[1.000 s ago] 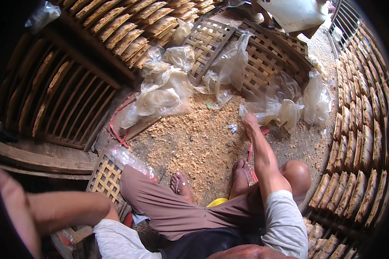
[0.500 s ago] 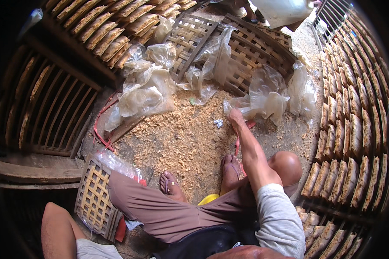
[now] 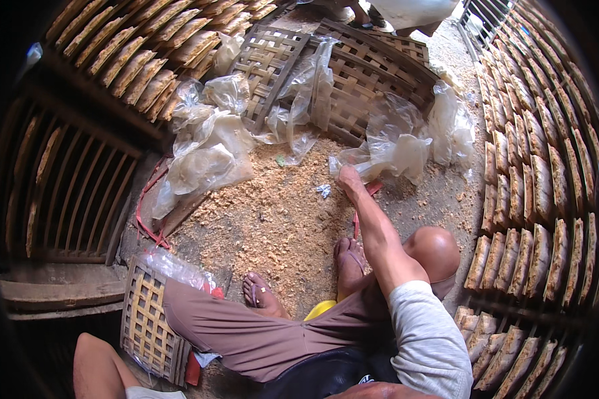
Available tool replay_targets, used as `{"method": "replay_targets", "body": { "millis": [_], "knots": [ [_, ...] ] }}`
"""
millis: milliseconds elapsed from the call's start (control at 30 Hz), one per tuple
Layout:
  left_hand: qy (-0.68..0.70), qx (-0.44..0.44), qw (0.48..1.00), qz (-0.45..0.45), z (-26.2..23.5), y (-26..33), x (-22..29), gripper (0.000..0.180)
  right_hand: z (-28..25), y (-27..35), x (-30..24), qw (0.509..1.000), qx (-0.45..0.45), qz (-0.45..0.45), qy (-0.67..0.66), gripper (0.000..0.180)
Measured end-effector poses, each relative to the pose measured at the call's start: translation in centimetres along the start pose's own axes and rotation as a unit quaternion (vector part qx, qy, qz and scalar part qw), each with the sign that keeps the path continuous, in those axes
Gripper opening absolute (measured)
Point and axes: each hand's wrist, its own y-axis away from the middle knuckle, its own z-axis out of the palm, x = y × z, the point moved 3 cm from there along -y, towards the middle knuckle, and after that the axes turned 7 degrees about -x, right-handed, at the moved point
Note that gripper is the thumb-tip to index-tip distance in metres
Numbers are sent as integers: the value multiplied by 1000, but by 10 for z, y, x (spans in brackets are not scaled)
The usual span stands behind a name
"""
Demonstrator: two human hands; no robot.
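One arm does the reaching: the right, which leaves its pale grey sleeve (image 3: 430, 332) at the lower right and slants up and leftward past the bent right knee (image 3: 434, 249). Its forearm (image 3: 376, 223) looks nearly straight from elbow to wrist, angled down toward the floor, and ends in the right hand (image 3: 348, 177) at the near left corner of a crumpled clear plastic sheet (image 3: 406, 157). The fingers look bunched and narrow against that corner (they are small here, so I cannot tell whether they pinch it). The sheet lies on the floor in front of a dark woven panel (image 3: 358, 93), with more rumpled plastic (image 3: 446, 126) just to its right. Near the hand, toward the body, are a small crumpled white scrap (image 3: 323, 191) and a red strap (image 3: 373, 189), while tan crumbs (image 3: 266, 213) spread thickly to its left. At the lower left, only the bent left elbow (image 3: 90, 346) and part of that arm show; the left hand is out of view, so I cannot tell its state. Beside the left leg (image 3: 226, 326) leans a lattice-woven tray (image 3: 145, 316), and slatted racks (image 3: 542, 193) loaded with tan, brown-edged slabs stand along the right.
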Motion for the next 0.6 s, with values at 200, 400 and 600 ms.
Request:
{"method": "replay_targets", "body": {
  "millis": [200, 400, 600],
  "knots": [
    [13, 14, 1000, 17, -2, 5, 1, 38, -5, -4, 4, 998, -23, 50, -15, 29],
    [24, 41, 998, 31, -7, 10, 14, 35, -7, 3, -5, 999, -36, 20, -20, 29],
    [57, 80, 993, 68, -11, 17, 35, 33, 0, 2, -2, 1000, -10, 3, -15, 27]
  ]
}}
